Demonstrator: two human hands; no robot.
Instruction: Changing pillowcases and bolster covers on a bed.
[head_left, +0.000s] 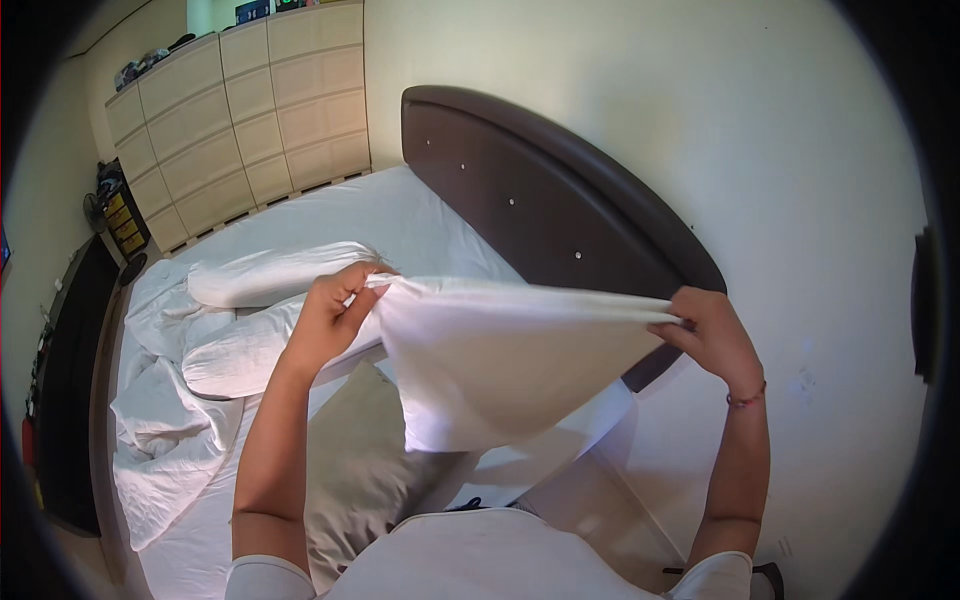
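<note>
A white cloth, which looks like a folded pillowcase, is stretched between my two hands above the bed. My left hand pinches its upper left corner between thumb and fingers. At the opposite corner, my right hand grips the folded edge. The rest of the cloth hangs down, its lower edge loose. Under and behind it lies a grey-beige pillow, partly hidden by the cloth and my left forearm. The bed has a white sheet.
Two white bolsters and a crumpled white blanket lie on the bed's left. A dark padded headboard stands against the wall. Pale drawer cabinets rise beyond the bed. Tiled floor shows at the right.
</note>
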